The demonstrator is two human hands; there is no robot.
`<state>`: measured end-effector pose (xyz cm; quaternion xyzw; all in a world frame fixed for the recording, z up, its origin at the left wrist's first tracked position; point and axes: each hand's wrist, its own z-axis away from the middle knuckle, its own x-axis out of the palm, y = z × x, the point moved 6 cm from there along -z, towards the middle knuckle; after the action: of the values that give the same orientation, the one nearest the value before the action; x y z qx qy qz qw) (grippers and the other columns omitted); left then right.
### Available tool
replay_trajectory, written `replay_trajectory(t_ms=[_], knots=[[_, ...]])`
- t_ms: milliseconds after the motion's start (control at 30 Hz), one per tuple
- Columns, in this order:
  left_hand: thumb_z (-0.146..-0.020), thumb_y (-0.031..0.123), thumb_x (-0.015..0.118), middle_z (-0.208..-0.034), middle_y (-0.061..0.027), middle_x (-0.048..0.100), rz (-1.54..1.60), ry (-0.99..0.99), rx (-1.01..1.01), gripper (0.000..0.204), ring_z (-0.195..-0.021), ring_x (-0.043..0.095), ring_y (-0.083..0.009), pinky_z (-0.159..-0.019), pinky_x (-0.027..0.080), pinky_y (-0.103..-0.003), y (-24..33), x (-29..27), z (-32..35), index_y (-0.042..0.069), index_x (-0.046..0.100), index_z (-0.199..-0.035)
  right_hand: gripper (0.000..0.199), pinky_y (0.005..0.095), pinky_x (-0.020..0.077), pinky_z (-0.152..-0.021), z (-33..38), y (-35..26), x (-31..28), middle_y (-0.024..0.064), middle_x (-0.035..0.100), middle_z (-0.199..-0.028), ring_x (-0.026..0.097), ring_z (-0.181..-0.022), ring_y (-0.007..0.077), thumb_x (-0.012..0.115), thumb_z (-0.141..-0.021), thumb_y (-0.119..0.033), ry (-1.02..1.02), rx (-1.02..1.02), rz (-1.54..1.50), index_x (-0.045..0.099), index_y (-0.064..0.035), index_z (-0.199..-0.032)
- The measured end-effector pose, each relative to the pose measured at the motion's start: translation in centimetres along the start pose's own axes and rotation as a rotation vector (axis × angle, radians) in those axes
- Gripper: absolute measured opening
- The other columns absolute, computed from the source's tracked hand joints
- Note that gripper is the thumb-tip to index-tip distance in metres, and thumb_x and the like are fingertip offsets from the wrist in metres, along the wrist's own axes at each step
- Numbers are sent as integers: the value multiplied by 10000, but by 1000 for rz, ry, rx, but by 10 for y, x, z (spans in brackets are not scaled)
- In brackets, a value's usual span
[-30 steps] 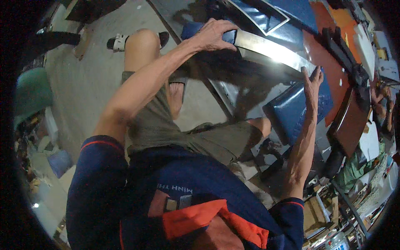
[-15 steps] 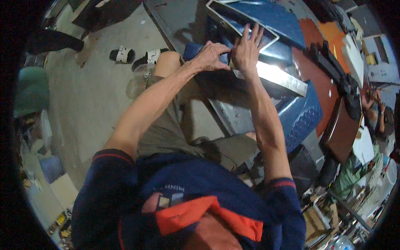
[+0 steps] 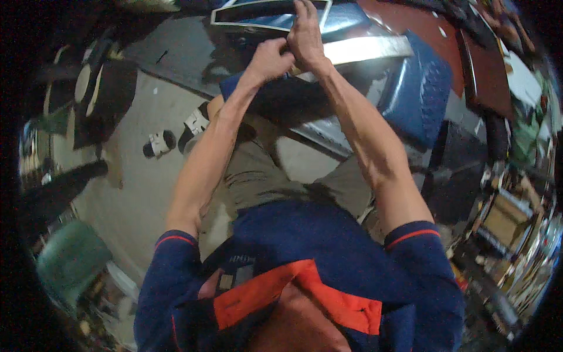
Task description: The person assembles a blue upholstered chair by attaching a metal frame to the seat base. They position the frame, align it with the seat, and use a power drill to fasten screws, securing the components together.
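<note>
Head view: left hand [image 3: 271, 58] and right hand [image 3: 305, 36] meet, touching, at the near end of a long shiny metal strip [image 3: 366, 50]. Both sets of fingers are curled closed on that end; whether they pinch the strip itself cannot be told. Strip runs rightward from the grip, over a blue padded panel [image 3: 419, 94]. A framed blue panel [image 3: 264, 14] lies just beyond the hands.

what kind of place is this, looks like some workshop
Probably a small upholstery or furniture workshop. Blue padded panels lie by a long metal strip that both hands work at, brown boards are stacked behind, and the concrete floor is cluttered.
</note>
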<state>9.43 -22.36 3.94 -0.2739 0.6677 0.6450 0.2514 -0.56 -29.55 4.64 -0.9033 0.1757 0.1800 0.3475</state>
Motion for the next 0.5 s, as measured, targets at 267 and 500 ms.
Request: replay_trajectory(t_ms=[267, 500], knots=[[-1043, 560, 339, -978, -340, 703, -488, -64, -212, 742, -970, 675, -552, -894, 543, -580, 2, 36, -11, -40, 764, -946, 247, 435, 565, -801, 162, 69, -175, 244, 736, -908, 737, -865, 366, 701, -866, -169, 39, 897, 164, 686, 43, -992], [-1044, 496, 311, -1004, -324, 708, -566, -135, -301, 669, -989, 667, -545, -917, 517, -597, 12, 54, -35, 9, 769, -1002, 285, 555, 561, -819, 340, 129, -120, 361, 688, -960, 682, -939, 530, 691, -829, -162, -515, 1273, 355, 716, 112, -901]])
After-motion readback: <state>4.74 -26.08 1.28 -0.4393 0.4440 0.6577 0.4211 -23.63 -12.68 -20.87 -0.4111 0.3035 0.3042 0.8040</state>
